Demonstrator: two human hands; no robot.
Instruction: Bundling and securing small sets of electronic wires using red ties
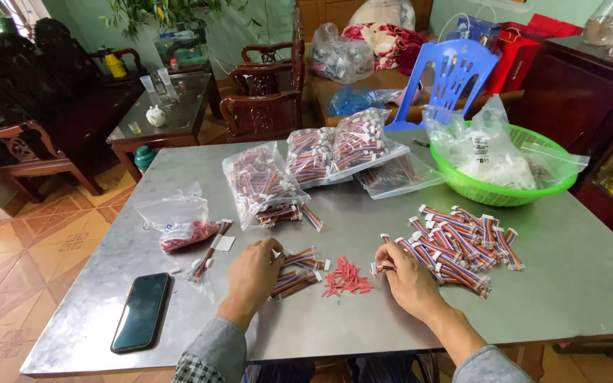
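Left hand: the left hand (255,273) is resting palm down on the grey metal table (569,284), fingers curled over the near end of a small stack of wire bundles (298,273); it is touching them, but whether it is actually gripping one cannot be told.
Right hand: the right hand (407,273) is lying on the table with fingers bent and fingertips pinching one short wire piece (379,267) with a white end, at the left edge of the big loose heap.
Red pieces: a small pile of red connector parts (345,278) is lying between the two hands, touching neither.
Loose heap: a large heap of striped wire harnesses (466,245) is spreading to the right of the right hand.
Bags: clear bags of the same wires (264,183) are sitting further back at the table's middle, and a smaller bag of red parts (179,223) is lying to the left.
Phone: a dark phone (142,311) is lying face up near the front left edge, well apart from the left hand.
Basket: a green plastic basket (462,186) holding bags of white parts is standing at the back right.
Chair: a blue plastic chair (452,71) is showing behind the table.
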